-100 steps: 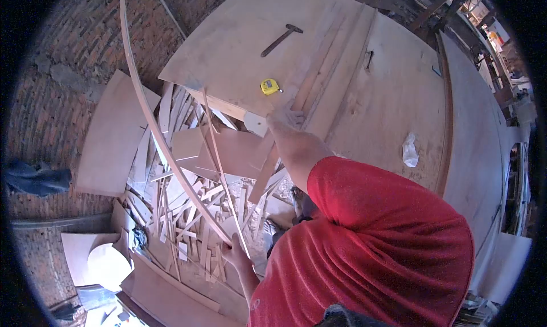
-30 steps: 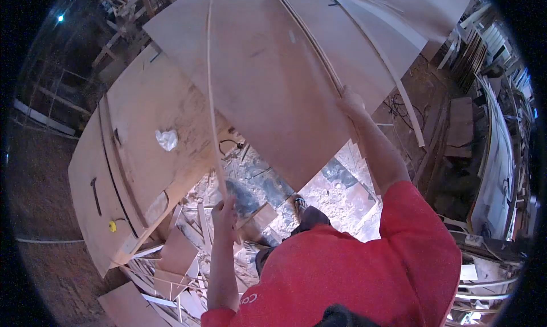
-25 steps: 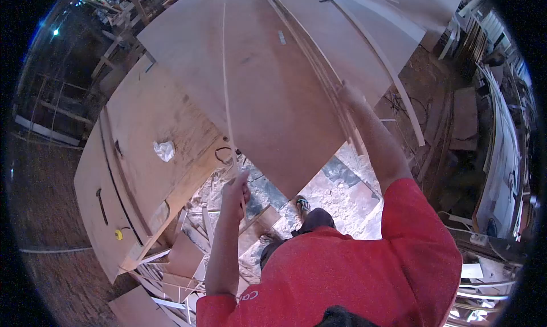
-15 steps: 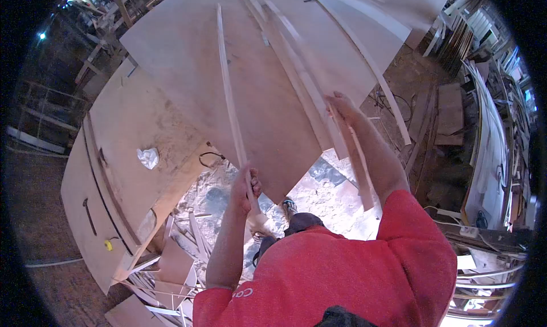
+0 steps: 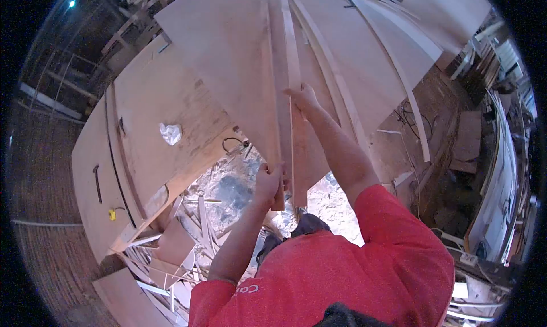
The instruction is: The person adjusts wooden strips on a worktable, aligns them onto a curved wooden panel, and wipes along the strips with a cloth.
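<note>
Okay, centre frame: left hand (image 5: 269,181) grips one strip (image 5: 268,76), right hand (image 5: 306,100) another strip (image 5: 289,36).
Likely light, springy; I'd grip mid-length.

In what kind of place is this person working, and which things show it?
It looks like a woodworking workshop, judging by the long wooden strips, the heap of wood offcuts, and the hammer and yellow tape measure lying on a large board.

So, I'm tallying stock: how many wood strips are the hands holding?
2 visible: one strip in the left hand, another strip in the right hand; more may be hidden behind them.
</note>
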`<state>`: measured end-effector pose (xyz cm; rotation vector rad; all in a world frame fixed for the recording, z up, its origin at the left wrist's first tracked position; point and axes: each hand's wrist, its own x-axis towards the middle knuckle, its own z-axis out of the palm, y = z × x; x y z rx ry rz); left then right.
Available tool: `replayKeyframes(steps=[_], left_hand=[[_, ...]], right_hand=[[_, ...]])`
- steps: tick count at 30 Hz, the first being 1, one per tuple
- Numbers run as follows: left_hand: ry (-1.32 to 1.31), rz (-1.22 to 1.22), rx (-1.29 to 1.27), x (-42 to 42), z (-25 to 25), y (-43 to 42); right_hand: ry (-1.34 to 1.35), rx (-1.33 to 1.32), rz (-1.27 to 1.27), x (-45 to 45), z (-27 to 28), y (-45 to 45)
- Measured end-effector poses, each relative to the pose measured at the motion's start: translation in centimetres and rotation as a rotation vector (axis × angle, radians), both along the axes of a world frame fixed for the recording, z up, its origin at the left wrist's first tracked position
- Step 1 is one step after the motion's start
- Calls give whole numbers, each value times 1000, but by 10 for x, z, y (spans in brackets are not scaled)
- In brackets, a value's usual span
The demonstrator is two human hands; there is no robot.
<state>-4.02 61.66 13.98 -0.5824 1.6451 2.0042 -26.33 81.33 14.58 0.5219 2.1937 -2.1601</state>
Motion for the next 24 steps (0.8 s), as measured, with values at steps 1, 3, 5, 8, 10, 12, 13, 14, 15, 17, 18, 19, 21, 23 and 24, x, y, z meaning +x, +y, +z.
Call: replayKeyframes(steps=[1,3,5,8,10,12,13,14,15,17,18,19,21,23,24], left_hand=[[88,-42,-141,3,-2,-1],[83,-30,-135,9,-6,-7],[68,-23,-127,13,-14,-10],[-40,103,88,15,-27,-13],[-29,53,151,15,-31,-20],[-56,69,205,15,-32,-22],[-49,76,258,15,-31,-22],[-58,75,257,16,-28,-21],[-63,87,310,15,-25,-19],[-64,99,359,15,-15,-18],[-106,70,419,15,-11,-17],[-150,43,479,17,-7,-16],[-121,-17,406,20,-10,-17],[-79,-84,333,26,-12,-17],[-33,-113,246,33,-12,-15]], right_hand=[[19,6,-24,0,-3,-11],[31,20,-26,6,0,-25],[-71,172,75,22,18,-28],[-5,182,114,16,-9,-26],[-47,205,98,3,-26,-27],[-81,225,78,13,-34,-33],[-3,190,73,15,-30,-37],[77,154,64,18,-25,-41],[74,153,63,15,-30,-42],[10,289,66,8,-37,-44],[14,286,66,3,-42,-45],[38,242,38,1,-47,-47],[72,194,7,-3,-51,-50],[51,195,70,-4,-46,-52],[72,193,65,-5,-44,-54]])
